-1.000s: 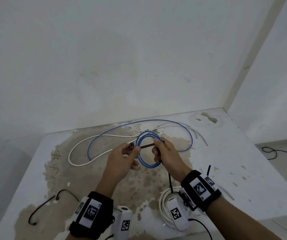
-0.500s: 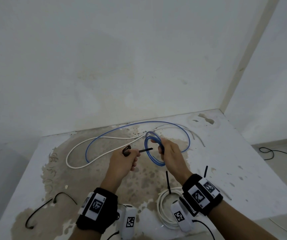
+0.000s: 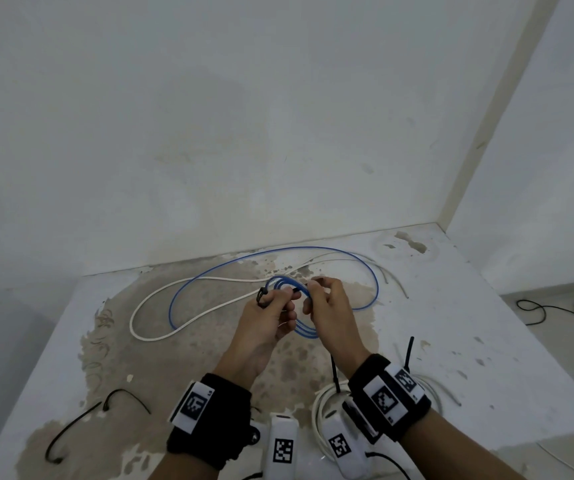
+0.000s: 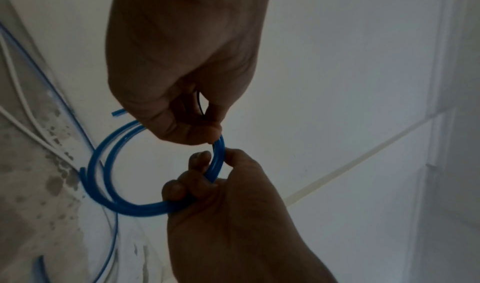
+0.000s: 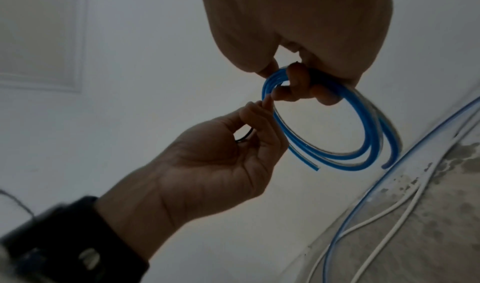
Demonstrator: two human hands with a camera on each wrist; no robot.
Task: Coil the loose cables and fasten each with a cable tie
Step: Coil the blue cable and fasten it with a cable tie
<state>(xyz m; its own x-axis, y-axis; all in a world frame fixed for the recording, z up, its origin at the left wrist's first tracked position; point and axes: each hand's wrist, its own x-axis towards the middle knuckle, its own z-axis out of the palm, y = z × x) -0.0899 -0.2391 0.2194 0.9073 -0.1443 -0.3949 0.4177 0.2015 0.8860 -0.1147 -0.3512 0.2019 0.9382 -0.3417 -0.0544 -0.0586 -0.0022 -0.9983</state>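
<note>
Head view: the small blue cable coil (image 3: 294, 308) is gripped above the table by the right hand (image 3: 327, 306); just left, touching it, a black cable tie (image 3: 264, 295) is pinched crosswise by the left hand (image 3: 268, 320).

Two hands (image 3: 271, 313) (image 3: 330, 306); two blue cables (image 3: 299, 329) (image 3: 365, 265); two white cables (image 3: 161, 299) (image 3: 320, 410); four black ties (image 3: 263, 296) (image 3: 81, 424) (image 3: 334, 374) (image 3: 409, 351) were counted.

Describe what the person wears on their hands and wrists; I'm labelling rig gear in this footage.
Both hands are bare. The left wrist and the right wrist each carry a wide black band bearing white plates printed with black square code markers. A white block with a similar marker hangs under each wrist, and thin black cables trail from them.
</note>
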